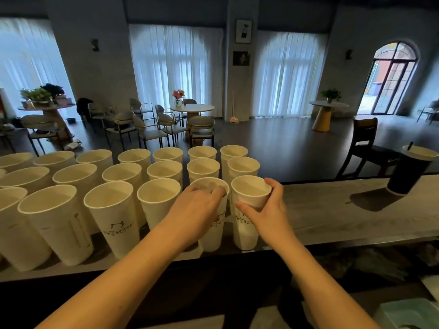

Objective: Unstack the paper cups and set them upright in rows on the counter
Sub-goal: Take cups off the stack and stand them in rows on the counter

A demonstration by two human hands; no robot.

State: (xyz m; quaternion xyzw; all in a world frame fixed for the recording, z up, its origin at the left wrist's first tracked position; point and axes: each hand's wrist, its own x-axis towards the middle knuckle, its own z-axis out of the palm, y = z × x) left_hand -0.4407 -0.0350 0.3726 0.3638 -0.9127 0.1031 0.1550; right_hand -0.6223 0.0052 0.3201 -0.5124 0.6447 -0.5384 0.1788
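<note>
Paper cups being set out in rows on a counter, one cup held in each hand.

A long grey counter [344, 214] is spread beneath both hands, and three rows of upright white paper cups [114, 219] are ranged to the left of the left hand [199, 205]. Well to the right of the right hand [266, 210], a dark lidded drink cup [408, 174] with a straw is seen. The rim of the cup [213, 233] under the left hand is gripped, fingertips hooked inside. The neighbouring cup [247, 231] is clasped near its top by the right hand, thumb in front, fingers behind. Both cups are stood at the right end of the nearest row, just beside each other.
</note>
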